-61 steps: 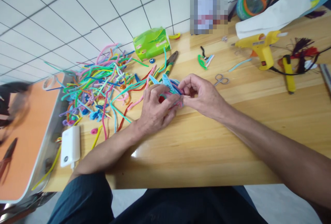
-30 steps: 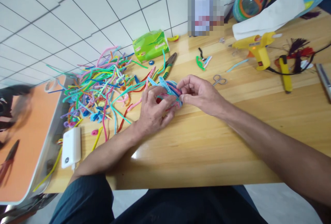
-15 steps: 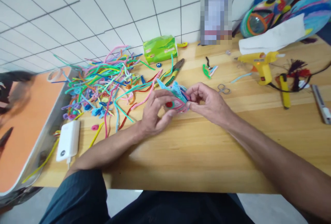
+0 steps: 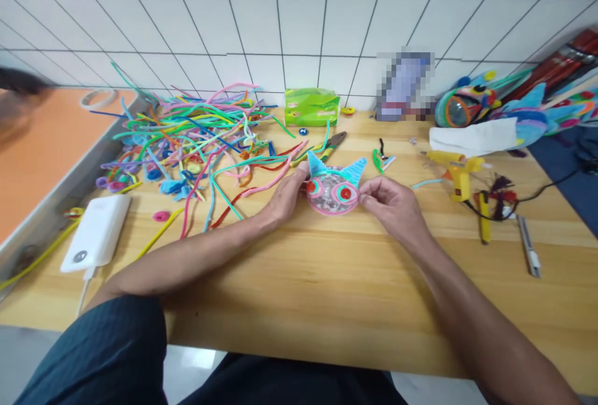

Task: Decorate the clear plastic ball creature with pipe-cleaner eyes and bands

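Between my hands is a round pipe-cleaner animal face (image 4: 331, 197), its front turned toward me. It has blue pointed ears, pink-rimmed eyes with red centres, and a greyish, see-through-looking middle. My left hand (image 4: 290, 196) grips its left edge, thumb near the ear and the other fingers partly hidden behind. My right hand (image 4: 391, 200) pinches the right edge beside the eye with thumb and forefinger. Just behind the face lie pliers (image 4: 334, 142) with dark jaws, partly covered by pipe cleaners.
A heap of coloured pipe cleaners (image 4: 196, 137) spreads to the left, near a white power bank (image 4: 96, 233). Behind stands a green tissue pack (image 4: 312, 108). On the right are a yellow glue gun (image 4: 460, 174) with its cord, a yellow cutter (image 4: 484, 218) and a grey cutter (image 4: 529, 246).
The animal face has turned from edge-on to facing me, and both its eyes now show. My left hand has shifted to its outer edge. The camera view has swung and levelled.
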`<state>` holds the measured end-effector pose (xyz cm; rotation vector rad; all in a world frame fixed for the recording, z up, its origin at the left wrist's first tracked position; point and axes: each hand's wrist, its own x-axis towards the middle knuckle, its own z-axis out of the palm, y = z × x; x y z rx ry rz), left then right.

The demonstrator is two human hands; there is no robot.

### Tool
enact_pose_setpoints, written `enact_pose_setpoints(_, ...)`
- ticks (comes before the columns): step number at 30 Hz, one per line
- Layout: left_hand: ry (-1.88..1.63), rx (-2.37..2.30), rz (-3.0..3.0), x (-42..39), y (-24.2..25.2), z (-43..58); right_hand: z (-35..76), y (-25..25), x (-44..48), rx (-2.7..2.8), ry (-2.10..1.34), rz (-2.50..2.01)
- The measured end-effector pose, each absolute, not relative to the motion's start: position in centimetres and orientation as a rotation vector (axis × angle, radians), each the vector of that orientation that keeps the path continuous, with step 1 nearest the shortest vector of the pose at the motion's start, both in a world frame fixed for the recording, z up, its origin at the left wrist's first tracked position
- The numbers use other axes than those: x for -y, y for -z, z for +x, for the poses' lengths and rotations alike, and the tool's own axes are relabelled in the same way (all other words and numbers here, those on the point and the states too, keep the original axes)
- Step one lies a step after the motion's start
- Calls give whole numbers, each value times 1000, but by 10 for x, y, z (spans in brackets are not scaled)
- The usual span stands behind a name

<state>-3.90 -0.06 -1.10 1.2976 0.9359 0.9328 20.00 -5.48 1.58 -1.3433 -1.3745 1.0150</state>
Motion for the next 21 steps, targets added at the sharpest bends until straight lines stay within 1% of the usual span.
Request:
enact_pose_setpoints(3,-966,-952,1218,5,9,-37,200,-12,54,1338,-934,-1418)
enact_pose_setpoints(9,-1068,-945,1292,11,7,-36,199,-8,54,1252,-786,-1493)
enact_pose_setpoints(15,-1071,-834,1193,11,4,-32,213,-5,53,1217,-862,-1542)
enact_pose_setpoints(21,-1109,-794,1285,16,0,-29,211,-2,52,1236,-945,-1434)
